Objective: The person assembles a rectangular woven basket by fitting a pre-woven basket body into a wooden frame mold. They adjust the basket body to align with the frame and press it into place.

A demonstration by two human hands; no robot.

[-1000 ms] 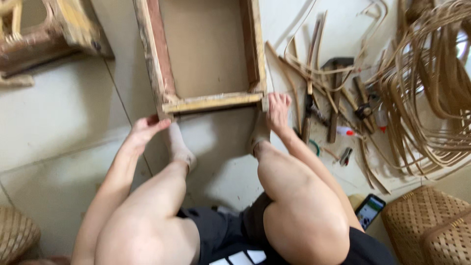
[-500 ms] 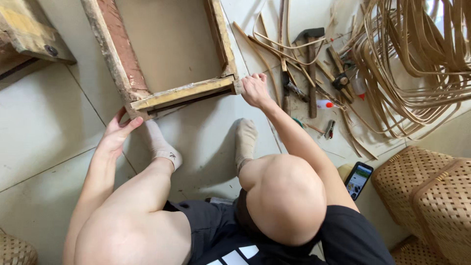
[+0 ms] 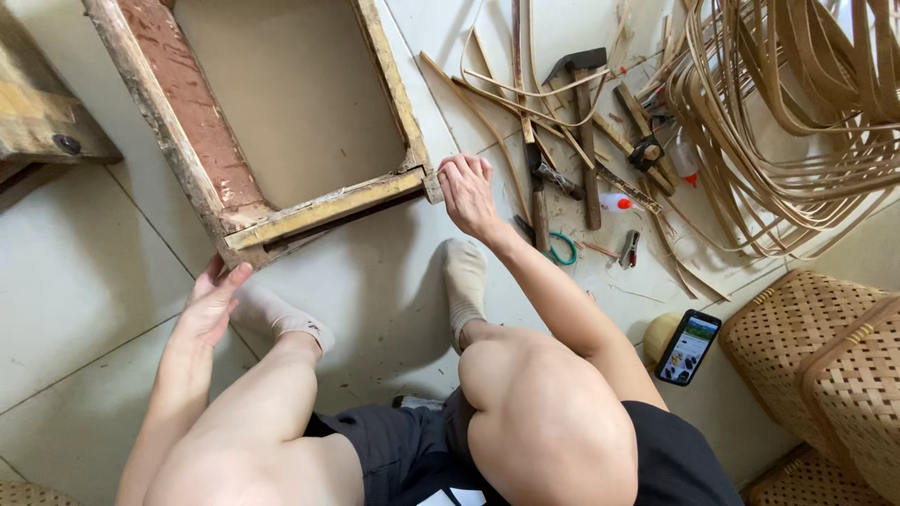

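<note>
Both of your hands now sit at the near corners of the old wooden frame (image 3: 281,141) lying flat on the tiled floor (image 3: 84,281), and that is the change from a second ago. Then the frame lay squarer to you, with the near rail almost level across the view; now that rail slopes, its left end nearer you and its right end farther up, so the frame has been swung round on the floor, or you have shifted against it. Your left hand (image 3: 208,305) lies with fingers straight and unclenched against the near left corner, touching it rather than gripping it. Your right hand (image 3: 466,187) is curled over the near right corner, fingers bent onto the end of the yellowish rail (image 3: 323,208); whether it truly clamps the wood I cannot tell. Your socked feet (image 3: 464,281) rest on the tiles just below the rail, apart from it. To your right lie a hammer (image 3: 586,122), pliers (image 3: 628,248) and loose strips of cane (image 3: 778,122), untouched, with a phone (image 3: 687,347) beside woven baskets (image 3: 834,356). Judging from this, you are positioning the frame, not yet working on it.
</note>
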